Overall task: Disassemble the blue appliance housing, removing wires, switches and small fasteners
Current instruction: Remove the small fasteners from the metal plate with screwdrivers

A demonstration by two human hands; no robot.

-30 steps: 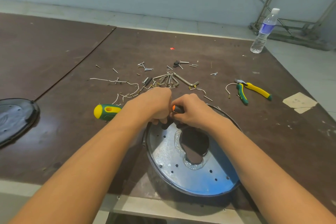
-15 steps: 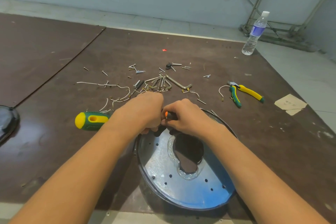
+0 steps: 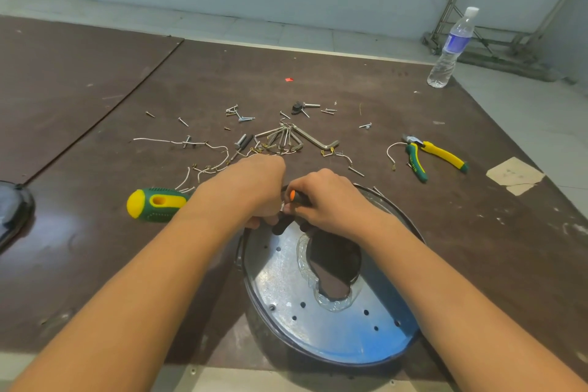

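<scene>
Round blue housing [image 3: 321,339] on dark tabletop [image 3: 95,232]
L hand [image 3: 254,189] + R hand [image 3: 329,205] grips both pinch small black orange-tipped part [image 3: 294,196]; shiny perforated metal.

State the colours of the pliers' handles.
The pliers have one mainly yellow handle and one mainly green; the head view shows them.

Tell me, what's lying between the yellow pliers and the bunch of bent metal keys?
The head view shows a curled white wire beside the pliers, and short brass-tipped wire bits nearer the hex keys.
</scene>
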